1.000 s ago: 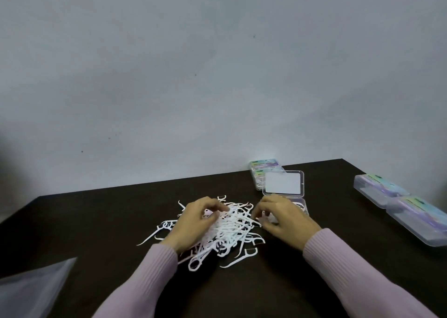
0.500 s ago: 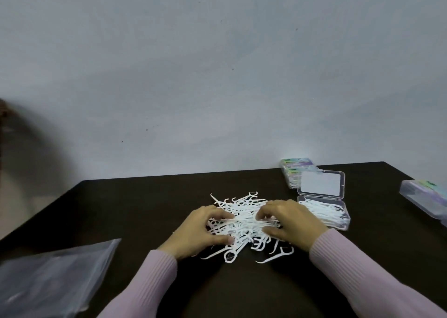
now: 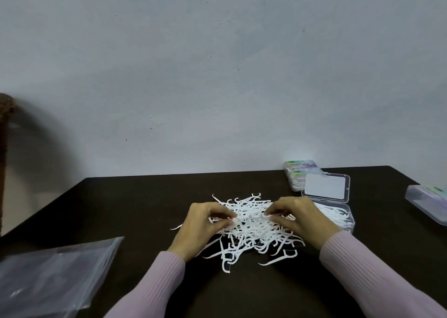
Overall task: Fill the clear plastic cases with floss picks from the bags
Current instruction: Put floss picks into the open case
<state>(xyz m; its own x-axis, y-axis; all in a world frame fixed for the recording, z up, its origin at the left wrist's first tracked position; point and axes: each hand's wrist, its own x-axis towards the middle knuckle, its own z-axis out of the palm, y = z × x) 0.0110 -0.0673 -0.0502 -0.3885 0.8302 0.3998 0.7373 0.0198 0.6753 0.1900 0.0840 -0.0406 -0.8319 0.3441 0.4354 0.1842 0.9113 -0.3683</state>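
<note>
Pinching picks (image 3: 254, 230) from a loose pile mid-table (image 3: 145, 209), left hand (image 3: 200, 228) and right hand (image 3: 300, 218) with curled fingers, open case (image 3: 338, 215) partly hidden behind right hand, closed cases (image 3: 428, 203) far right, bag (image 3: 48, 276) front left.

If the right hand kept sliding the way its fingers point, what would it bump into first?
The right hand points left, across the pile of floss picks its fingertips already touch. Pushing on through them, it would probably meet the left hand facing it, though depth is hard to judge.
</note>
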